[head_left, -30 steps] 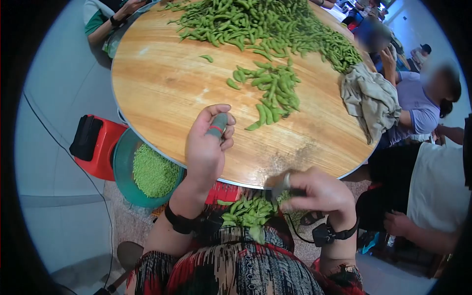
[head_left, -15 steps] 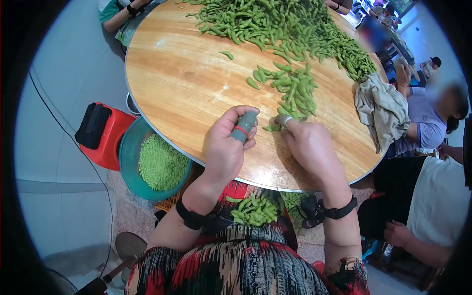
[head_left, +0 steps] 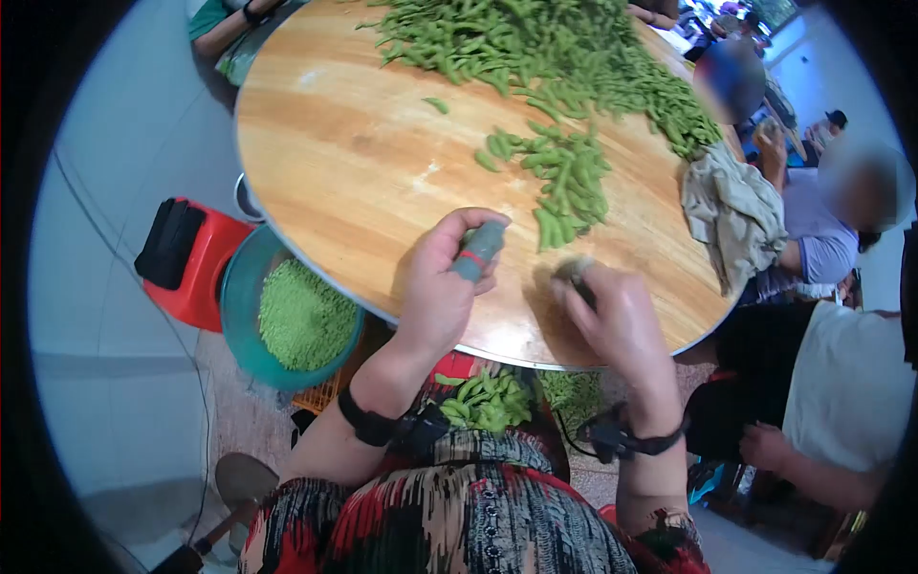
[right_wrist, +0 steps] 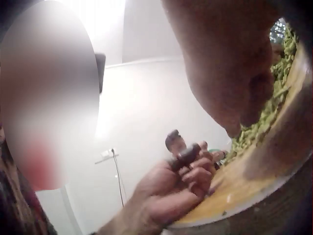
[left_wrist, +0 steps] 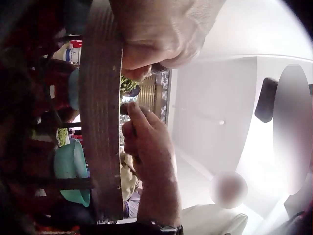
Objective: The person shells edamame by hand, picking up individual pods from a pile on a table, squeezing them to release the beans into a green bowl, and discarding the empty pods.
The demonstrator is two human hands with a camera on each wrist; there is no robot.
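My left hand [head_left: 435, 297] is over the round wooden table [head_left: 354, 163], fingers curled, with a grey-green cover [head_left: 481, 251] tied on its thumb by a red band. In the right wrist view no pod shows in these fingers. My right hand [head_left: 626, 316] is close by, nearer the table's front edge. Its thumb and fingertips pinch together, blurred, around an edamame pod that is largely hidden. Just beyond them lies a small group of edamame pods [head_left: 574, 182]. More pods [head_left: 486, 400] rest on my lap, below the table edge.
A large heap of edamame pods [head_left: 535, 48] covers the table's far side. A teal basin [head_left: 234, 320] of shelled beans [head_left: 304, 311] stands left of the table, beside a red container [head_left: 196, 277]. A crumpled cloth [head_left: 732, 206] lies at the right rim, with seated people beyond.
My right hand reached from above my lap to the small pod group, then drew back toward me. The pod at that group's near edge is gone. My left hand stays nearly in place.
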